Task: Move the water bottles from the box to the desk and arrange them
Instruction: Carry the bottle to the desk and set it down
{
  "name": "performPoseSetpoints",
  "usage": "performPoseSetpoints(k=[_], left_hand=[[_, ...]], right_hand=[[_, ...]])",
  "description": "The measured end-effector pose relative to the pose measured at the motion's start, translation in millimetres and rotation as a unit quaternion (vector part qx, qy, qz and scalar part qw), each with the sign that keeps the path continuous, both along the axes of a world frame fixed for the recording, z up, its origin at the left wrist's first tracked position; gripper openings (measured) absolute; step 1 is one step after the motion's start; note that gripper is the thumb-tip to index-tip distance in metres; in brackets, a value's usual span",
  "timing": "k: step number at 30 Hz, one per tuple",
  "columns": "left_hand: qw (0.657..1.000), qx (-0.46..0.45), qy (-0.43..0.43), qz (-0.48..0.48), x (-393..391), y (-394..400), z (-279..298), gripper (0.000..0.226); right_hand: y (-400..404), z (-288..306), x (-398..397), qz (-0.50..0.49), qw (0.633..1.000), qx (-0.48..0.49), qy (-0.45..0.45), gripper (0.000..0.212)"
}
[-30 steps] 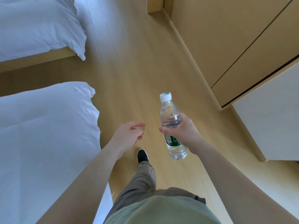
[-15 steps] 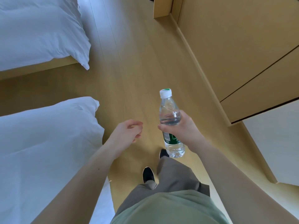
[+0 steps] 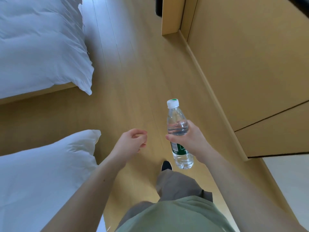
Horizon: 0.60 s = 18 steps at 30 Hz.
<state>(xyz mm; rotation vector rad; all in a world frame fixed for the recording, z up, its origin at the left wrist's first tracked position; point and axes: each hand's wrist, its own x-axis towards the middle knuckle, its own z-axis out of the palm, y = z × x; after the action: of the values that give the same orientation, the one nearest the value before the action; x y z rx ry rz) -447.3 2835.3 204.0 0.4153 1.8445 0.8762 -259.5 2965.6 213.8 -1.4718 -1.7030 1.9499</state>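
Your right hand (image 3: pixel 189 141) is gripping a clear water bottle (image 3: pixel 179 134) around its middle, right of centre in the frame, thumb and fingers wrapping the plastic just above the green label (image 3: pixel 180 150). The bottle is standing nearly upright in your grasp, its white cap (image 3: pixel 172 103) pointing toward the top of the frame and its base hanging above the wooden floor (image 3: pixel 133 81). Your left hand (image 3: pixel 131 144) is hovering just left of the bottle, apart from it, fingers loosely curling and holding nothing. Below the hands, your dark shoe (image 3: pixel 166 165) is stepping forward under a grey trouser leg (image 3: pixel 175 183). White bedding (image 3: pixel 41 178) is filling the lower left, a second bed (image 3: pixel 38 47) is occupying the upper left, and pale wooden cabinet panels (image 3: pixel 250 56) are running along the right side.
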Motion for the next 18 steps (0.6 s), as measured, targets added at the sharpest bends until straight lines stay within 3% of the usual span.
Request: performPoseSetpoints(k=[6, 18], left_hand=[[1.0, 0.017, -0.002, 0.015, -32.5, 80.7, 9.0, 0.015], [1.0, 0.002, -0.008, 0.004, -140.5, 197.4, -5.8, 0.014]], right_hand=[[93.8, 7.7, -43.4, 0.007, 1.0, 0.021, -0.007, 0.053], [190.8, -8.6, -153.7, 0.0, 1.0, -0.009, 0.0, 0.055]])
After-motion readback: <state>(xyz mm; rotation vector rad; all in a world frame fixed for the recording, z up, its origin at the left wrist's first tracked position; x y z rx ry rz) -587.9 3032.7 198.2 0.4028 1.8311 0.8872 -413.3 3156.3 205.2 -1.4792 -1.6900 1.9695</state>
